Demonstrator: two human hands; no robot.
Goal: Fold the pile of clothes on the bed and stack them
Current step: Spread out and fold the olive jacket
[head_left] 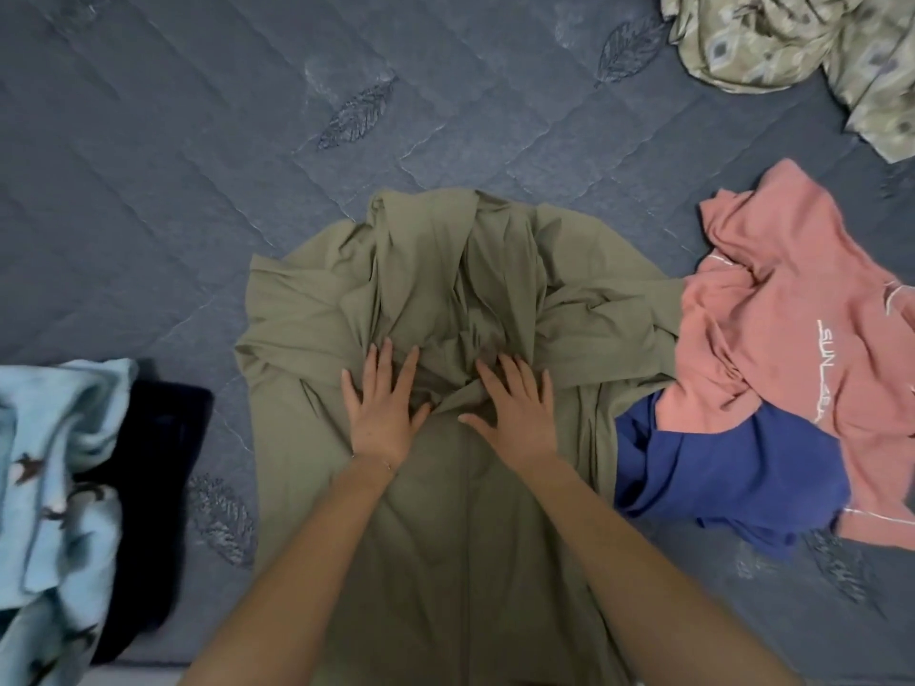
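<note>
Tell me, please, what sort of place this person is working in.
Probably a bedroom: the left hand and right hand press an olive garment on a quilted grey-blue bedspread, with a crumpled pink top and blue garment beside it.

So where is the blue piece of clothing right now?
In the head view the blue garment lies on the bed at the right, partly under the pink top and right beside the olive garment.
</note>
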